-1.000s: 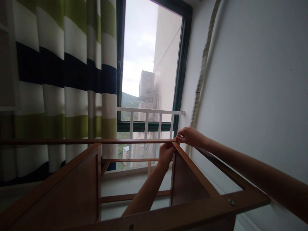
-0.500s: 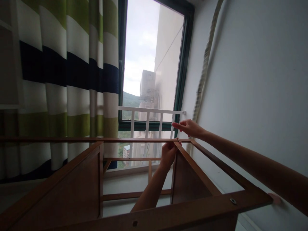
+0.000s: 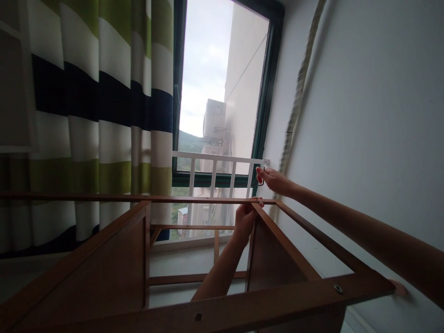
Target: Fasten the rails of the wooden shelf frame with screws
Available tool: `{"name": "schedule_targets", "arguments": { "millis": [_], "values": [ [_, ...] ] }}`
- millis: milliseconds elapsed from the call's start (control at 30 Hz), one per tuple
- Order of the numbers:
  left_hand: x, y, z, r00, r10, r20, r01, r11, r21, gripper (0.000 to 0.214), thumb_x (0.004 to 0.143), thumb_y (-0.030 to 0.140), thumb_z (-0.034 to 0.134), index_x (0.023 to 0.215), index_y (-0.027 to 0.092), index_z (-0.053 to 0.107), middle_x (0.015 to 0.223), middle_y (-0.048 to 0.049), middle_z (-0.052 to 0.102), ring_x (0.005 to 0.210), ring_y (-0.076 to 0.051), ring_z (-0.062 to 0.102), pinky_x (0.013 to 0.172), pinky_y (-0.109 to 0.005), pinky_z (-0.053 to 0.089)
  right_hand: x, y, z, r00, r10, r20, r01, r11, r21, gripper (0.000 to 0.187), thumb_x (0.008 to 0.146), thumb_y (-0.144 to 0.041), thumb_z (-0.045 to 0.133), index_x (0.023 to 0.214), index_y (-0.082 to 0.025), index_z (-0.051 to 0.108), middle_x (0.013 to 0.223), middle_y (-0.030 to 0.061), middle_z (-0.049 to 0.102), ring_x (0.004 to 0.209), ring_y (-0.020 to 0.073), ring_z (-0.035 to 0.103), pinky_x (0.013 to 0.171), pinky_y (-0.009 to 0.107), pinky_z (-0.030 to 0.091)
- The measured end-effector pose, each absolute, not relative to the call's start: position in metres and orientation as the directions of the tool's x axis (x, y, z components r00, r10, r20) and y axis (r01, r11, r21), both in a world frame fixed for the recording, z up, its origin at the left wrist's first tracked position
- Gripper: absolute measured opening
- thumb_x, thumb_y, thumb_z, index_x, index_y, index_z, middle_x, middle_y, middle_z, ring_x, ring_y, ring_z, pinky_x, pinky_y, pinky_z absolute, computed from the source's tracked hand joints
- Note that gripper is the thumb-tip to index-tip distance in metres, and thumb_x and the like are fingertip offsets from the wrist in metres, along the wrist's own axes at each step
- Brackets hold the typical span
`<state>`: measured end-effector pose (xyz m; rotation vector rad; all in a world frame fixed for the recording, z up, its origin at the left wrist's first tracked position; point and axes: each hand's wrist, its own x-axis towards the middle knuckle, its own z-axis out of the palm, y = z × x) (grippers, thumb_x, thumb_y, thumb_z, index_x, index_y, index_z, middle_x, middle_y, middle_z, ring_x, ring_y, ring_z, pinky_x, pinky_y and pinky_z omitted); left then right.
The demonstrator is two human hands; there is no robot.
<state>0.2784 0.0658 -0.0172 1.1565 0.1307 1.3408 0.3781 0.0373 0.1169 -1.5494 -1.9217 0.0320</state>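
My right hand [image 3: 276,181] is closed around a small dark hex key [image 3: 262,184], held just above the far rail [image 3: 194,200] of a brown wooden frame. Below that rail, my left hand [image 3: 244,222] reaches up through the frame and grips the joint where a side panel [image 3: 274,252] meets it. A small bolt head [image 3: 257,199] shows on top of this joint. Part of the left fingers is hidden behind the wood.
The near rail [image 3: 287,298] crosses the foreground, with metal fittings set in it. A second panel [image 3: 100,259] stands at left. Behind are a striped curtain [image 3: 114,101], a window with a white railing [image 3: 222,158], and a white wall with a wrapped pipe [image 3: 294,111].
My right hand has shifted slightly right and down, and the hex key in it now shows clearly. My left hand stays at the joint. The view has shifted a little.
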Motion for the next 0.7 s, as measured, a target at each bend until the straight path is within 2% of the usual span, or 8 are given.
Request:
{"name": "schedule_targets", "arguments": {
  "millis": [100, 200, 333, 467, 567, 700],
  "values": [
    [0.279, 0.065, -0.018, 0.3, 0.8, 0.52, -0.706, -0.181, 0.685, 0.038, 0.067, 0.025, 0.071, 0.102, 0.014, 0.061, 0.096, -0.0086, 0.067, 0.093, -0.021, 0.061, 0.084, -0.034, 0.044, 0.383, 0.036, 0.119, -0.105, 0.877, 0.469, 0.882, 0.3, -0.364, 0.039, 0.095, -0.039, 0.036, 0.071, -0.012, 0.051, 0.06, -0.0033, 0.044, 0.051, 0.0071, 0.041, 0.052, 0.021, 0.036],
    [0.282, 0.069, -0.02, 0.278, 0.802, 0.528, -0.726, -0.184, 0.663, 0.035, 0.064, 0.025, 0.072, 0.096, 0.013, 0.063, 0.09, -0.0079, 0.068, 0.088, -0.021, 0.061, 0.083, -0.033, 0.044, 0.385, 0.034, 0.119, -0.145, 0.893, 0.425, 0.89, 0.306, -0.339, 0.028, 0.093, -0.03, 0.043, 0.075, -0.011, 0.053, 0.058, -0.004, 0.047, 0.05, 0.0064, 0.043, 0.051, 0.02, 0.037],
    [0.287, 0.074, -0.023, 0.263, 0.793, 0.55, -0.745, -0.195, 0.638, 0.031, 0.062, 0.024, 0.073, 0.09, 0.013, 0.065, 0.081, -0.0058, 0.068, 0.08, -0.019, 0.062, 0.077, -0.031, 0.046, 0.384, 0.03, 0.115, -0.175, 0.915, 0.362, 0.898, 0.3, -0.322, 0.014, 0.086, -0.02, 0.053, 0.077, -0.009, 0.058, 0.058, -0.0024, 0.054, 0.047, 0.006, 0.048, 0.047, 0.018, 0.04],
    [0.288, 0.075, -0.023, 0.254, 0.789, 0.559, -0.749, -0.205, 0.63, 0.032, 0.062, 0.026, 0.074, 0.09, 0.013, 0.064, 0.081, -0.0059, 0.068, 0.077, -0.019, 0.063, 0.073, -0.03, 0.047, 0.385, 0.028, 0.111, -0.187, 0.907, 0.376, 0.883, 0.323, -0.34, 0.007, 0.078, -0.012, 0.059, 0.075, -0.01, 0.065, 0.064, 0.0017, 0.062, 0.051, 0.0092, 0.055, 0.045, 0.018, 0.044],
    [0.287, 0.074, -0.022, 0.249, 0.792, 0.558, -0.752, -0.205, 0.626, 0.035, 0.06, 0.027, 0.075, 0.09, 0.013, 0.063, 0.083, -0.0063, 0.068, 0.079, -0.02, 0.063, 0.075, -0.032, 0.048, 0.387, 0.027, 0.108, -0.175, 0.891, 0.42, 0.858, 0.347, -0.378, 0.01, 0.074, -0.008, 0.06, 0.079, -0.011, 0.068, 0.071, 0.0029, 0.065, 0.062, 0.0125, 0.06, 0.049, 0.018, 0.046],
    [0.287, 0.073, -0.021, 0.251, 0.79, 0.56, -0.749, -0.207, 0.629, 0.034, 0.06, 0.026, 0.075, 0.089, 0.013, 0.062, 0.079, -0.0054, 0.068, 0.079, -0.02, 0.063, 0.076, -0.033, 0.048, 0.385, 0.023, 0.105, -0.153, 0.885, 0.44, 0.821, 0.362, -0.442, 0.013, 0.073, -0.006, 0.059, 0.082, -0.01, 0.068, 0.074, 0.0043, 0.067, 0.065, 0.0133, 0.061, 0.051, 0.018, 0.048]
  ]
}}
